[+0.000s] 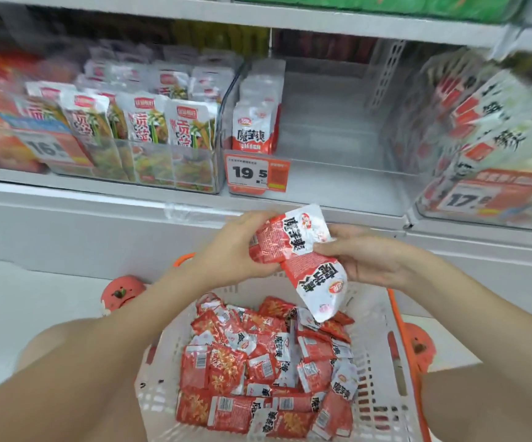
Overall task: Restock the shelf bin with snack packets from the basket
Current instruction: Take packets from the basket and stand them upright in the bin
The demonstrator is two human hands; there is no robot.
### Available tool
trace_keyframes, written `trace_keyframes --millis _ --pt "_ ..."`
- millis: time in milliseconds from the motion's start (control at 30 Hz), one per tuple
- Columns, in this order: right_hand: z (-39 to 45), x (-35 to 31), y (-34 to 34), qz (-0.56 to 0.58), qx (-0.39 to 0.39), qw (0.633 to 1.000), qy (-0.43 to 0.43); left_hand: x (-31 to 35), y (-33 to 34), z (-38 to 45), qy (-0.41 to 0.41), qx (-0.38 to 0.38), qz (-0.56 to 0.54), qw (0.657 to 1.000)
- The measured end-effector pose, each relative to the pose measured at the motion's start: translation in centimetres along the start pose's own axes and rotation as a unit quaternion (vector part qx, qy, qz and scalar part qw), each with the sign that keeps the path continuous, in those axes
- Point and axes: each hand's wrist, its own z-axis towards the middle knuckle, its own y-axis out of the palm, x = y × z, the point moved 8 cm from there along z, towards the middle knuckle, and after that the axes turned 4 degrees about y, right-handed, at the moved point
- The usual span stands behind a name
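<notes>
White shop shelving [105, 202] fills the upper half of the frame, pale floor at lower left. At centre my left hand [236, 250] curls its fingers round red-and-white snack packets [290, 240], and my right hand [366, 260] pinches the same bunch, thumb on top; one packet [318, 288] hangs down from it over the basket. Below, the white slotted basket [376, 355] with orange trim holds a heap of loose packets [264, 362], many showing barcodes. Above centre the clear shelf bin [338, 129] holds only a short row of matching packets [255, 122] at its left side, printed 魔芋爽. Its orange price tag [256, 173] reads 19.5. Upper left, a fuller bin [216, 183] holds green-pictured packets; blurred tags read 16 and 17.
</notes>
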Motion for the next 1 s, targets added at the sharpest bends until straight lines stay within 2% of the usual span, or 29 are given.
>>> trace_keyframes --millis 200,367,500,567,700,833,900,1000 --pt "-0.4 -0.3 0.2 -0.089 -0.033 0.994 0.048 2.0 2.0 -0.2 -0.001 -0.049 -0.042 0.998" --pt "0.5 -0.4 0.0 -0.046 -0.033 0.995 0.077 1.6 1.3 0.4 0.014 -0.024 -0.092 0.995" --pt "0.5 -0.6 0.4 -0.064 -0.006 0.993 0.097 1.8 2.3 -0.2 -0.050 -0.049 -0.170 0.983" --pt "0.2 -0.4 0.7 -0.059 0.003 0.991 0.121 1.9 3.1 -0.4 -0.084 -0.034 -0.228 0.969" --pt "-0.2 -0.2 0.7 0.030 -0.010 0.990 0.140 1.6 3.2 -0.7 -0.127 0.003 -0.302 0.945" --pt "0.0 -0.1 1.2 0.105 -0.081 0.979 0.154 -1.5 4.0 -0.8 -0.254 0.007 -0.395 0.883" --pt "0.0 0.0 1.3 0.103 -0.076 0.980 0.150 -2.7 4.8 -1.5 -0.327 -0.013 -0.456 0.827" --pt "0.2 -0.4 1.3 0.055 -0.035 0.992 0.111 -2.3 5.5 -2.0 -0.383 0.028 -0.550 0.742"
